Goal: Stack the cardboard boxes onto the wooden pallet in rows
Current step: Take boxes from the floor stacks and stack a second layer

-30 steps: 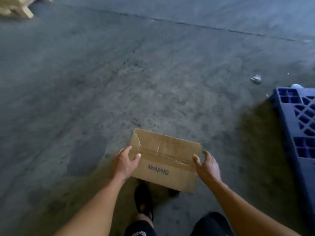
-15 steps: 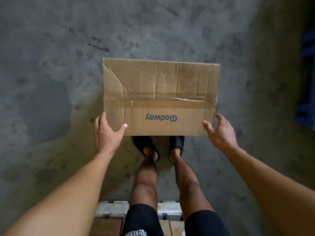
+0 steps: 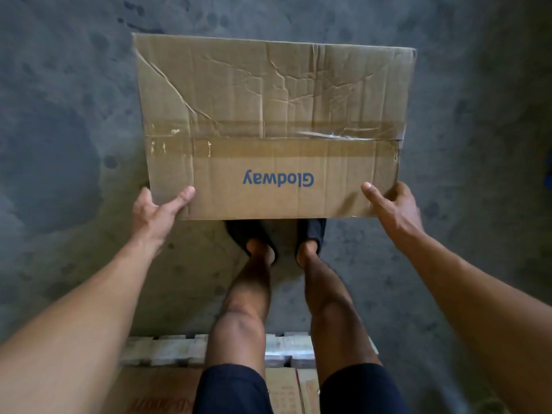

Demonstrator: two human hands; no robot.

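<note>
Cardboard box [image 3: 268, 115], creased and taped, hangs flat above the concrete floor [image 3: 59, 115], hiding the toes of the sandals [image 3: 312, 231]. Left grip [image 3: 152, 213] and right grip [image 3: 394, 210] each clasp a near corner, thumb on top, likely to keep it level. The wooden pallet [image 3: 167, 349], already bearing boxes [image 3: 280, 386], lies behind the legs, so a turn seems needed.

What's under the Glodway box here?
The cardboard box is gripped at its near corners by the left hand and right hand. Below its near edge show black sandals on the concrete floor; their toes and the floor beneath are covered.
</note>
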